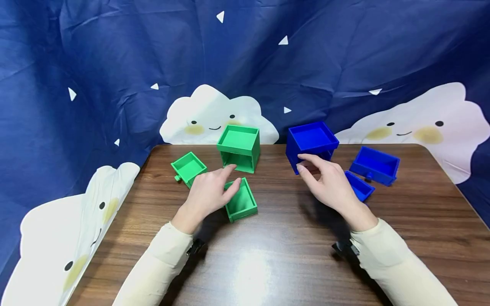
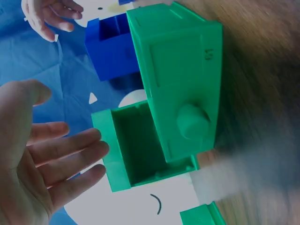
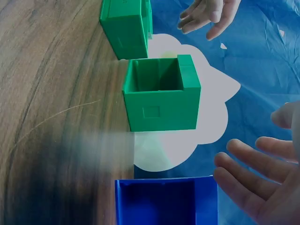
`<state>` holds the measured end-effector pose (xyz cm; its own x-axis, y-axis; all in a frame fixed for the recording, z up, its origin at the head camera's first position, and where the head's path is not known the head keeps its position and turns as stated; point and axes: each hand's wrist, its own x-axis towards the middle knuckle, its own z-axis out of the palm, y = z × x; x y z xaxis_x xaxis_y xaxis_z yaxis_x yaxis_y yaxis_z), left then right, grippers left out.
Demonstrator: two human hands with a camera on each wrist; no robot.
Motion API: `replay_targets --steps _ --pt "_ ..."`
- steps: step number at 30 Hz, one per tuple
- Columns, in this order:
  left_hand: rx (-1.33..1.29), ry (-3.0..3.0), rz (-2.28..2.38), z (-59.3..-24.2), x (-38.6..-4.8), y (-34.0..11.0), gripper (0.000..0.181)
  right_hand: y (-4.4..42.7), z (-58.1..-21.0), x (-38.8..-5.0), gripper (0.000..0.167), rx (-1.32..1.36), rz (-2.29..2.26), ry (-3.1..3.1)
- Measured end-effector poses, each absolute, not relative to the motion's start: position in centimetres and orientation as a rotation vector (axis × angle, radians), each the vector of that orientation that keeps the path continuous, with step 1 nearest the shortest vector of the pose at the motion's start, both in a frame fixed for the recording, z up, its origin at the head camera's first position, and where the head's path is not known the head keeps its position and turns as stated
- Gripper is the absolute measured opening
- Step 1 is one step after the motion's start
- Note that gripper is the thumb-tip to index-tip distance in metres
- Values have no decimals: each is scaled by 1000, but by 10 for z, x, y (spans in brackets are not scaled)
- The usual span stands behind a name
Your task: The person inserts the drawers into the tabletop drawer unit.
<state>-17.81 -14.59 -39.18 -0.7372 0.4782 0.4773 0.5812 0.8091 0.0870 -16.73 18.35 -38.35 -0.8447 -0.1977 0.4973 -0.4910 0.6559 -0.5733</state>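
My left hand (image 1: 208, 189) hovers over a green drawer (image 1: 242, 203), its fingers loosely extended with nothing in them. Behind that drawer stands a green cabinet frame (image 1: 238, 148), its front uncovered. The left wrist view shows the drawer's round knob (image 2: 193, 122) and the spread left hand (image 2: 61, 159) beside the frame. My right hand (image 1: 329, 182) is held in front of a blue cabinet frame (image 1: 311, 136), hiding part of its opening. In the right wrist view, the right hand's relaxed fingers (image 3: 253, 173) hold nothing, next to the blue frame (image 3: 206, 201).
A second green drawer (image 1: 189, 167) lies left of the green frame. Two blue drawers lie to the right: one farther back (image 1: 376, 163), the other (image 1: 359, 187) partly behind my right hand. Everything rests on a wooden table (image 1: 283, 238) before a blue cloth backdrop (image 1: 245, 55).
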Motion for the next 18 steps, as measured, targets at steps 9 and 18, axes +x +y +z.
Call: replay_targets --steps 9,18 --pt "-747 -2617 -331 -397 -178 -157 37 181 -386 -177 32 521 1034 -2513" --pt "-696 -2694 -354 -405 -174 -170 36 175 -390 -188 36 546 1100 -2583"
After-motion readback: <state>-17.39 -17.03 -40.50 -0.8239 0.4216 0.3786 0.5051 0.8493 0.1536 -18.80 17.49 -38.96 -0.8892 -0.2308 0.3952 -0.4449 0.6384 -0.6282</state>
